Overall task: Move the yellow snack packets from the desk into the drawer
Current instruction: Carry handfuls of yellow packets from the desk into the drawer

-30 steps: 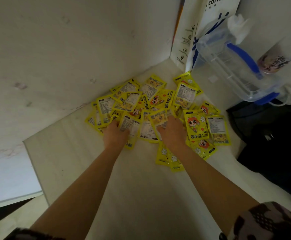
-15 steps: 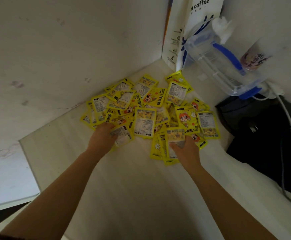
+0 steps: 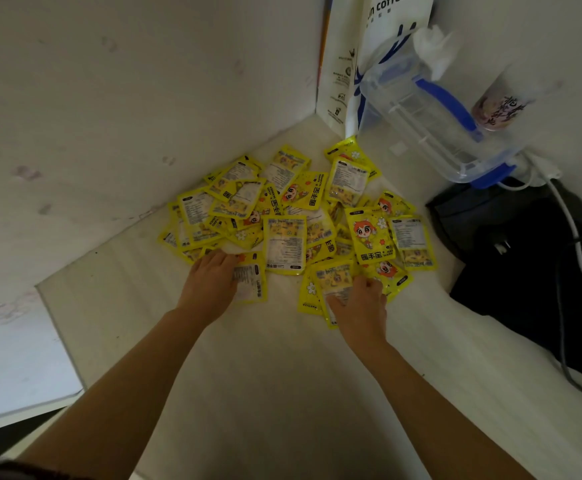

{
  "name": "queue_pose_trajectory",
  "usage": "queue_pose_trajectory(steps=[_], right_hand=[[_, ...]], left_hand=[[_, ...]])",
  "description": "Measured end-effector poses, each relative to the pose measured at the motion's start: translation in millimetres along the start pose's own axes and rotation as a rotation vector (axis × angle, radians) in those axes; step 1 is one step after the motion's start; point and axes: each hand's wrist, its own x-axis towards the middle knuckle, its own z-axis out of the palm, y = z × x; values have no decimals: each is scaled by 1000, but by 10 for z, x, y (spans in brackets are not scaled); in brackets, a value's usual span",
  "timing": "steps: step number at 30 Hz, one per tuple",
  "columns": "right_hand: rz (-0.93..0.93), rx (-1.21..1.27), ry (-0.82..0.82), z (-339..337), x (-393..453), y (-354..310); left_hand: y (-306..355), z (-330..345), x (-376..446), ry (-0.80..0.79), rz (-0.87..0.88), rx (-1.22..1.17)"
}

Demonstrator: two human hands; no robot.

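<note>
Both hands on the near edge of the packet pile.

I see my left hand [image 3: 210, 289] gripping a packet [image 3: 249, 282] at 7 o'clock of the yellow snack packets [image 3: 293, 216] heaped on the desk [image 3: 265, 393]; my right hand [image 3: 360, 306] pinches another packet [image 3: 334, 282] at 5 o'clock. A clear jug [image 3: 431, 116] stands at 2 o'clock.

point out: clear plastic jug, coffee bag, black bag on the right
clear plastic jug [image 3: 431, 116]: head view, on its see-through side wall.
coffee bag [image 3: 339, 64]: head view, on its white side panel with small print.
black bag [image 3: 511, 265]: head view, on its dark top surface.
</note>
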Motion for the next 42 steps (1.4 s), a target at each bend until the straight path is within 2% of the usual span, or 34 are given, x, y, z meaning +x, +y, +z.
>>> queue_pose_trajectory(steps=[8, 13, 17, 23, 29, 34, 39, 42], right_hand=[[87, 6, -50, -11, -9, 36], [-12, -40, -13, -60, -29, 61], [-97, 52, -27, -98, -48, 72], [-139, 189, -20, -175, 12, 146], [-117, 397, 101, -450, 283, 223], [-83, 540, 130, -759, 589, 178], [-23, 556, 80, -818, 961, 180], [-18, 416, 23, -760, 1111, 215]], left_hand=[[47, -54, -85, -107, -179, -88], [115, -85, -82, -144, -376, -135], [178, -163, -123, -178, -432, -197], [304, -314, -212, -57, -395, -361], [501, -397, 4, 43, -416, -717], [705, -342, 309, 21, -506, -929], [814, -238, 540, 66, -668, -1040], [838, -185, 582, 82, -736, -1023]])
